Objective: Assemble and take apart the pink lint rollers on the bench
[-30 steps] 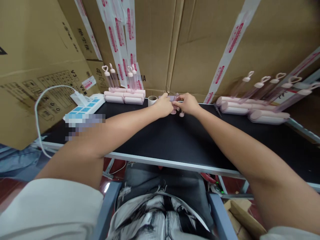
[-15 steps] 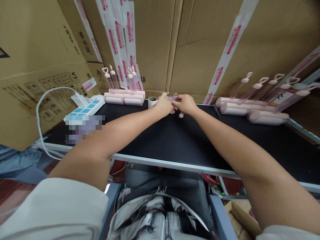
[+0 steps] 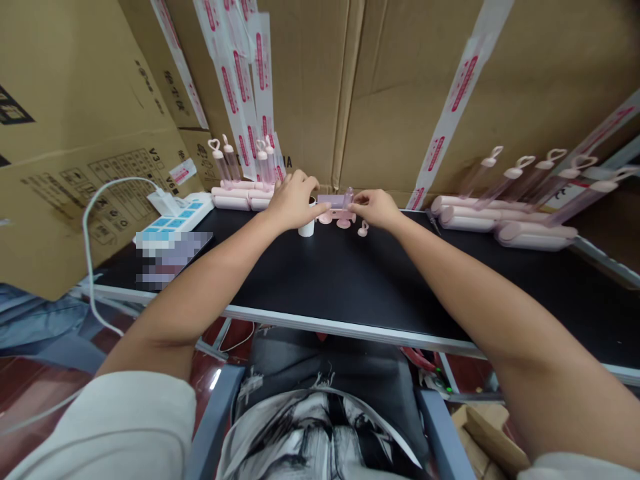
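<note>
Both my arms reach to the far side of a black table [image 3: 350,280]. My left hand [image 3: 293,200] curls over the top of a small white paper core tube [image 3: 306,228], fingers bent around it. My right hand [image 3: 375,207] pinches the end of a small pink and clear lint-roller part [image 3: 336,201] that rests on the table against the cardboard. Small pink round pieces [image 3: 363,230] lie loose just in front of my right hand.
Cardboard boxes [image 3: 400,93] wall the back and left. Finished pink rollers with heart handles lie at back left [image 3: 235,190] and back right [image 3: 515,217]. A white and blue power strip [image 3: 173,219] with cable sits at the left. The metal table edge [image 3: 350,327] runs above my lap.
My left hand has left the pink part and moved left onto the white core tube, which has shifted slightly nearer. My right hand has stayed on the pink part.
</note>
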Tool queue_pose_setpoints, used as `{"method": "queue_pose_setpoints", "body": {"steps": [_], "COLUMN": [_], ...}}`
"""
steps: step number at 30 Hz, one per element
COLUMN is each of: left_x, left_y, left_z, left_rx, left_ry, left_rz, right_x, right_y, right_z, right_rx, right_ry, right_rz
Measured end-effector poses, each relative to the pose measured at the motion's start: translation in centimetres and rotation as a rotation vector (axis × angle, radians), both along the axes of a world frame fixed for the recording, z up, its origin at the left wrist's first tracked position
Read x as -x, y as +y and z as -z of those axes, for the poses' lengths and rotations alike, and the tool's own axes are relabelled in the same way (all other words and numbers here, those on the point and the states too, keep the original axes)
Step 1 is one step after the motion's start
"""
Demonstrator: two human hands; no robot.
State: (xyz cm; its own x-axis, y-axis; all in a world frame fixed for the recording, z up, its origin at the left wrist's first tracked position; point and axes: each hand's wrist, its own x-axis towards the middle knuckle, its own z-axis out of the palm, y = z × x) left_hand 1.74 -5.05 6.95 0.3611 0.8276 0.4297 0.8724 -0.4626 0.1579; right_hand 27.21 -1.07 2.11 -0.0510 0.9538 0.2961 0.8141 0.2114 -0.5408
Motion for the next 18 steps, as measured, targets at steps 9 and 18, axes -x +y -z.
{"method": "queue_pose_setpoints", "body": {"steps": [9,18], "left_x": [3.1,0.6], "left_y": [2.3,6.8], "left_z": [2.8,1.1], "left_rx": [0.180,0.153], "left_ry": [-0.181,-0.110], "left_rz": [0.050,-0.172], "right_x": [-2.5,4.5], "right_y": [-3.2,-3.2], "right_z": [1.2,-2.6], "right_rx": [0.119,-0.090], "right_ry": [-0.285,-0.473], "right_rz": [0.034,-0.076]}}
